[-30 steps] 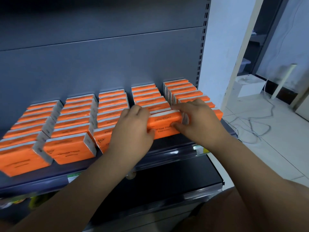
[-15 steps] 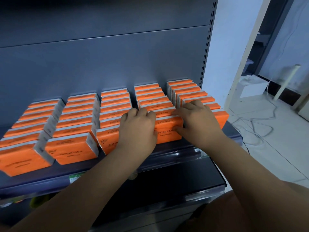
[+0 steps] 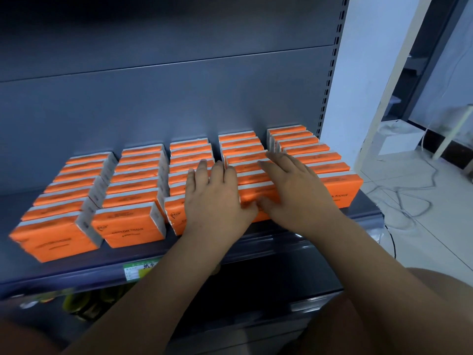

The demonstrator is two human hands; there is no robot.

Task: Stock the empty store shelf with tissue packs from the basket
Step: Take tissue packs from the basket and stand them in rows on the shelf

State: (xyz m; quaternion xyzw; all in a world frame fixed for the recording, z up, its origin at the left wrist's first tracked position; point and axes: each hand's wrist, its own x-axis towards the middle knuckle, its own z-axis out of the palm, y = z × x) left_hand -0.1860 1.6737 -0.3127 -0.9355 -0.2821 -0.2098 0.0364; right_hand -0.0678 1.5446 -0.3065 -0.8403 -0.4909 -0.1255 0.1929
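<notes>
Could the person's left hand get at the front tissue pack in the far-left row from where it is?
Probably yes. The left hand lies flat on the middle rows, and nothing stands before that front pack.

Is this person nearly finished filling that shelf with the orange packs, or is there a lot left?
Nearly finished, it seems. The shelf already holds five full rows of orange tissue packs, running front to back. The left hand and right hand lie flat on the fourth row, apparently straightening it. The basket is out of view, so I cannot tell if packs remain.
</notes>
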